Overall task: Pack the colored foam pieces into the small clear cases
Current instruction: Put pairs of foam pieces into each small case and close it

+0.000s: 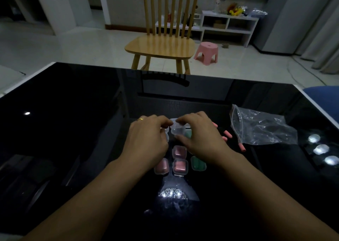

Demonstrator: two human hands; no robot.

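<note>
Both hands held one small clear case [175, 129] between them, just above the glossy black worktop [73, 130]. Left hand [148, 140]: fingers curled, tips pinching the case's left edge; a gold ring [140, 119] sat on one finger. Right hand [199, 134]: grip narrow, forefinger on the far top corner, thumb under the near side. Whether the case was open or closed could not be told, nor what it contained.

Case: clear hard plastic, squarish with rounded corners. Four like cases lay on the worktop nearer the person, under and between the wrists: three filled with pink foam [179, 151] [180, 166] [161, 166] and one with green foam [198, 163]. Another green patch [188, 134] showed under the right fingers.

Loose pink foam pieces [227, 133], short rounded cylinders, matte, lay just right of the right hand. Beyond them lay a crumpled clear zip bag [262, 129], its film creased and shiny.

Both forearms reached forward from the near edge, converging, wrists low, palms down.

Worktop surface mirror-like, reflecting ceiling lights. A slatted wooden chair [159, 46] stood at the far side, a pink plastic stool [206, 52] beside it.
</note>
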